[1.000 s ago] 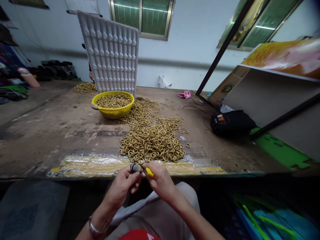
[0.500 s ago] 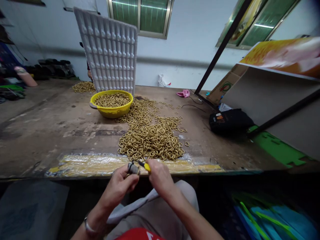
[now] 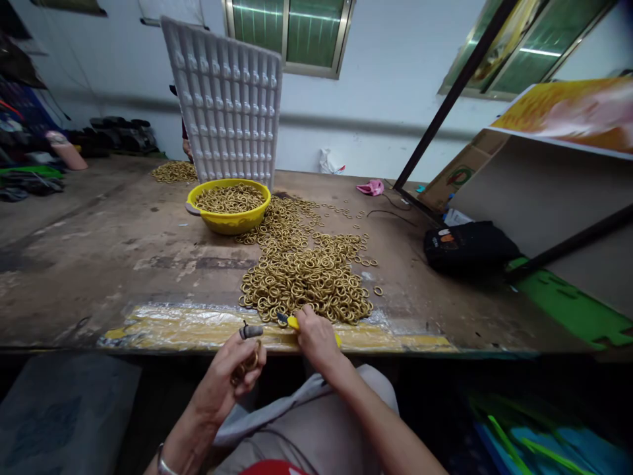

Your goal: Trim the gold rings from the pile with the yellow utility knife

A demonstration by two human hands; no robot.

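My left hand (image 3: pixel 217 382), at the table's front edge, has its lower fingers curled around a few brass-coloured rings (image 3: pixel 252 360). Its index finger points to the right, wearing a grey finger cover (image 3: pixel 254 332) with a black band tied around it. To the right, my right hand (image 3: pixel 317 338) is closed on a yellow-handled utility knife (image 3: pixel 293 322). The knife's dark blade points left toward the covered finger, with a gap between them. Just beyond both hands lies a large pile of similar rings (image 3: pixel 306 280).
A yellow basin (image 3: pixel 230 224) full of rings stands behind the pile, before an upright grey moulded tray (image 3: pixel 232 112). Another person's hand (image 3: pixel 187 149) shows beside the tray, near a smaller ring heap (image 3: pixel 175 172). A black bag (image 3: pixel 469 244) and metal frame (image 3: pixel 455 92) are at right.
My left index finger has straightened, and rings now show in the palm below it. The knife sits slightly farther from that finger. The whole view has shifted a little.
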